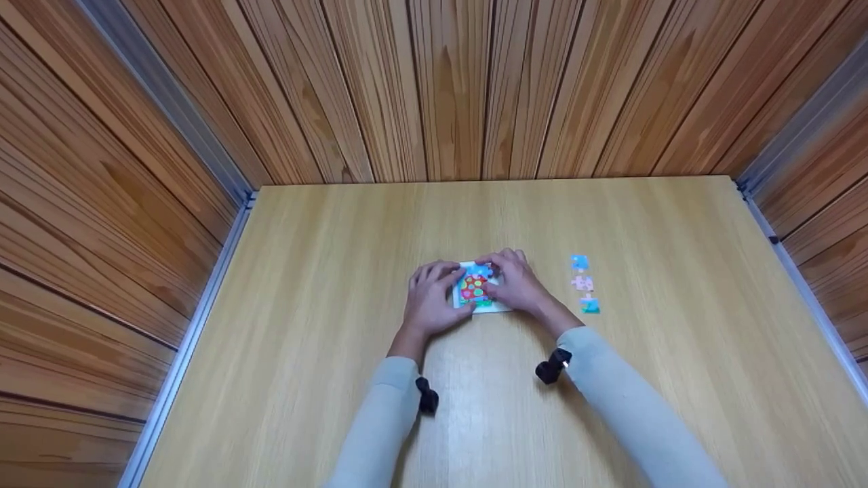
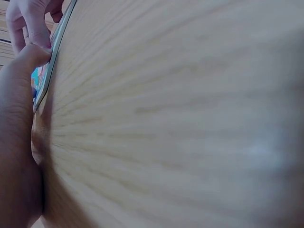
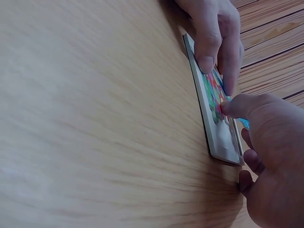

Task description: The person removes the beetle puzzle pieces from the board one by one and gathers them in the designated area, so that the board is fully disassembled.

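Observation:
A jigsaw puzzle board [image 1: 502, 307] with a pale frame lies flat on the table, its colourful picture showing red with dots, blue and green. My left hand [image 1: 432, 298] holds the board's left side, thumb at the near edge and fingers over the far part. From the right, my right hand [image 1: 517, 283] reaches over the board. Its thumb [image 3: 240, 105] presses on the picture, and a blue puzzle piece [image 3: 244, 122] shows just behind that thumb. Some of the picture is hidden under the fingers.
To the right of the board, loose puzzle pieces stand in a column: a blue one [image 1: 580, 261], a pink one [image 1: 582, 283] and a blue-green one [image 1: 590, 306]. Wood-plank walls [image 1: 447, 88] enclose the wooden table [image 1: 325, 271] at the back and sides.

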`<action>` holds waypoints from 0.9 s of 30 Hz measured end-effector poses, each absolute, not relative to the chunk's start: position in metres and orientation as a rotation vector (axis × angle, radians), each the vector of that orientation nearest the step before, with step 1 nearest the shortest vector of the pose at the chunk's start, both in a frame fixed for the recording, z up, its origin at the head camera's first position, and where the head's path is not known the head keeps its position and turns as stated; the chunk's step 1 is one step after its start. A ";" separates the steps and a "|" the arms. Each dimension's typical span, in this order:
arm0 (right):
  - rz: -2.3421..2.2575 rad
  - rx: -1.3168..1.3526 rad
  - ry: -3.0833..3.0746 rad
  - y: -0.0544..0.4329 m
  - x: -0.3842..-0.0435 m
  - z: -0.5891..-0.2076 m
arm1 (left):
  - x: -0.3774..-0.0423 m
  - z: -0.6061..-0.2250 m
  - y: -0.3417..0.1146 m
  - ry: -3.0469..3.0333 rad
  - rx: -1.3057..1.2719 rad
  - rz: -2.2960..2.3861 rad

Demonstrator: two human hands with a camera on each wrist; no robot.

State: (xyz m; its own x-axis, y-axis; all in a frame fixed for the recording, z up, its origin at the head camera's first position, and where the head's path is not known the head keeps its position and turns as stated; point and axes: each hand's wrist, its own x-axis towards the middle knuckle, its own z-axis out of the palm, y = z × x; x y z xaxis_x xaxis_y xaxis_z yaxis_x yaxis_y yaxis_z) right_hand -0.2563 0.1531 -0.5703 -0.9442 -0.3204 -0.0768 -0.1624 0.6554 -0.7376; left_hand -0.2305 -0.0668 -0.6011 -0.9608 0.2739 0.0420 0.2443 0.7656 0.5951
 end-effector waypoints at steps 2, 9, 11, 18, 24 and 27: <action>-1.170 -0.398 2.676 0.153 -0.256 -0.570 | -0.230 -0.601 -0.067 2.908 0.422 0.966; -1.198 -0.401 2.694 0.153 -0.257 -0.572 | -0.230 -0.601 -0.067 2.910 0.424 0.956; -1.229 -0.426 2.707 0.154 -0.259 -0.576 | -0.230 -0.601 -0.067 2.910 0.434 0.963; -1.328 -0.563 2.766 0.159 -0.264 -0.593 | -0.231 -0.601 -0.068 2.919 0.458 0.966; -1.273 -0.519 2.754 0.161 -0.268 -0.597 | -0.230 -0.600 -0.067 2.915 0.437 0.950; -1.270 -0.520 2.758 0.161 -0.268 -0.597 | -0.230 -0.599 -0.067 2.915 0.430 0.949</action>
State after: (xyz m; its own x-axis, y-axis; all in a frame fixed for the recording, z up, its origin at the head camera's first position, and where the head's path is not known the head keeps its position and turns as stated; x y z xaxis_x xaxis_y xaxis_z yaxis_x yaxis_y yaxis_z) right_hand -0.2683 0.1606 -0.5966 -0.9412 -0.3271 0.0841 -0.2765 0.6033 -0.7480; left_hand -0.2298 -0.0667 -0.5992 -0.9603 0.2757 0.0417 0.2474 0.7735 0.5835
